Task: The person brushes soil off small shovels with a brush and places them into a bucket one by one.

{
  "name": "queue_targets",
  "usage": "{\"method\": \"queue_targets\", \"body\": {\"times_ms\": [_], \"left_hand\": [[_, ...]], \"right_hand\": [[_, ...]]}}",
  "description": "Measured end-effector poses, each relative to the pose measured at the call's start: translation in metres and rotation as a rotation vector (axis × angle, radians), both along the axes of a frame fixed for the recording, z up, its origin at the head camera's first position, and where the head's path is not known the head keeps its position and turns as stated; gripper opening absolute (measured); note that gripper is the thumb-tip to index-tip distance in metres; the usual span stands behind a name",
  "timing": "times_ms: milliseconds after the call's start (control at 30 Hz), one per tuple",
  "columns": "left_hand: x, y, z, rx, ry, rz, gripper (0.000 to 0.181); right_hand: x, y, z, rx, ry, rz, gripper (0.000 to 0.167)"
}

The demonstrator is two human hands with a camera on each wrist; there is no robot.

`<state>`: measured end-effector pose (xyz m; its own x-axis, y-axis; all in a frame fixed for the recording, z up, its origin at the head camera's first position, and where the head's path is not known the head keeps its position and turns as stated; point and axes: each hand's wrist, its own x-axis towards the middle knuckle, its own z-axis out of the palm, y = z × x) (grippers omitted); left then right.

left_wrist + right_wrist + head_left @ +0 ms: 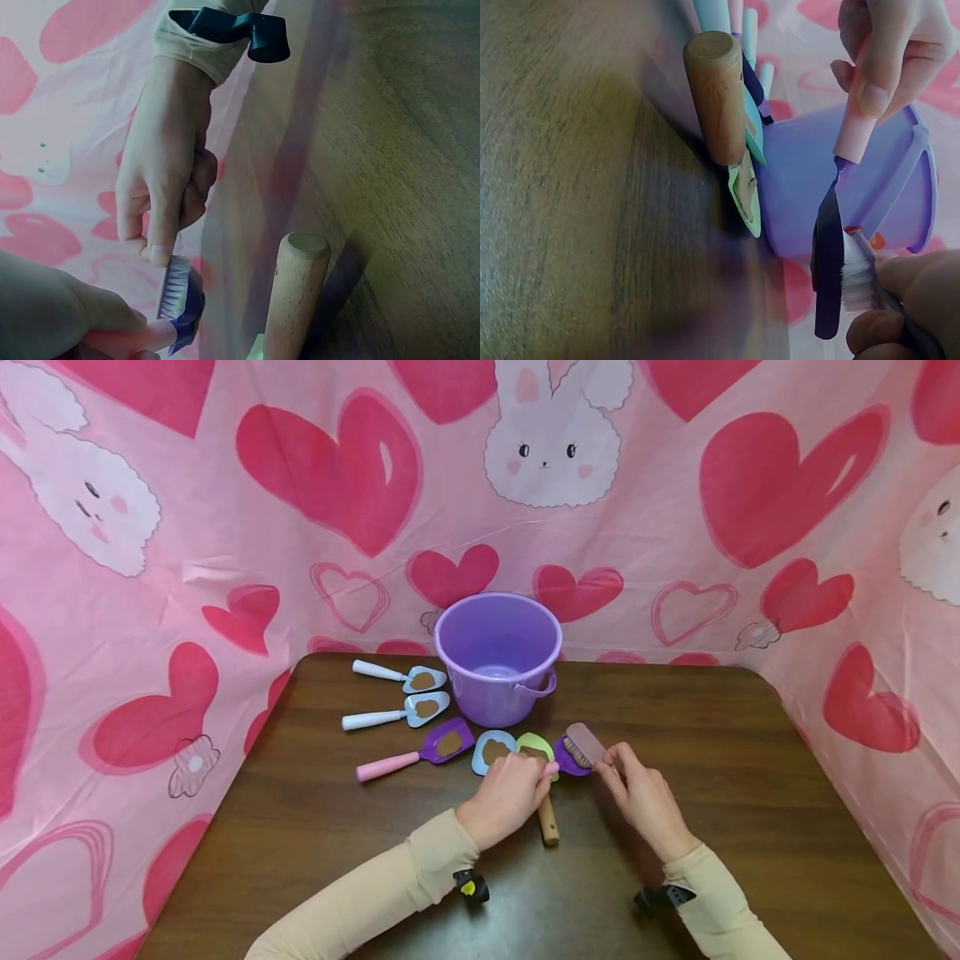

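My left hand (504, 797) grips the pink handle of a small purple toy shovel (827, 262) and holds it raised in front of the bucket. In my right hand (651, 803) I pinch a brush (587, 743) with a flat pinkish back. Its pale bristles (857, 281) rest against the shovel's blade in the right wrist view. Under and beside my left hand lie a green shovel with a wooden handle (549, 822) and a light blue shovel (482, 760), whose handle is hidden by that hand. Brown patches show on their blades.
A purple bucket (487, 702) stands upright at the back of the brown table (712, 718). Left of it lie two light blue shovels with white handles (372, 720) and a purple shovel with a pink handle (386, 767). Pink heart-patterned cloth (645, 527) hangs around the table.
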<state>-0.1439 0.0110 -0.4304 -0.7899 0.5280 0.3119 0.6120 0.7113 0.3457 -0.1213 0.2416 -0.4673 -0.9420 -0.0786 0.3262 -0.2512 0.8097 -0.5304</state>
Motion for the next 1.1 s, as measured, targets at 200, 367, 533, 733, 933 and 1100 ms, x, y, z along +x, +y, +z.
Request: {"method": "queue_targets", "body": {"times_ms": [200,367,533,733,933,1100], "left_hand": [[-0.001,-0.001,-0.001,0.021,-0.003,-0.006,0.045],[-0.003,-0.002,-0.002,0.046,-0.031,-0.011,0.048],[-0.006,-0.004,-0.001,0.088,-0.066,-0.011,0.050],[-0.008,-0.005,-0.003,0.103,-0.086,-0.002,0.048],[-0.006,-0.005,-0.005,0.099,-0.080,-0.012,0.047],[-0.003,-0.006,-0.005,0.109,-0.108,-0.024,0.049]], "right_hand": [[-0.004,0.002,0.001,0.004,-0.022,-0.017,0.018],[-0.005,0.004,0.005,-0.004,-0.034,-0.018,0.018],[-0.006,0.006,0.013,-0.028,0.011,-0.012,0.018],[-0.003,0.003,0.013,0.099,0.007,0.146,0.023],[-0.005,0.004,0.007,0.121,-0.005,0.097,0.022],[-0.009,0.015,0.007,0.074,-0.045,0.046,0.019]]}}
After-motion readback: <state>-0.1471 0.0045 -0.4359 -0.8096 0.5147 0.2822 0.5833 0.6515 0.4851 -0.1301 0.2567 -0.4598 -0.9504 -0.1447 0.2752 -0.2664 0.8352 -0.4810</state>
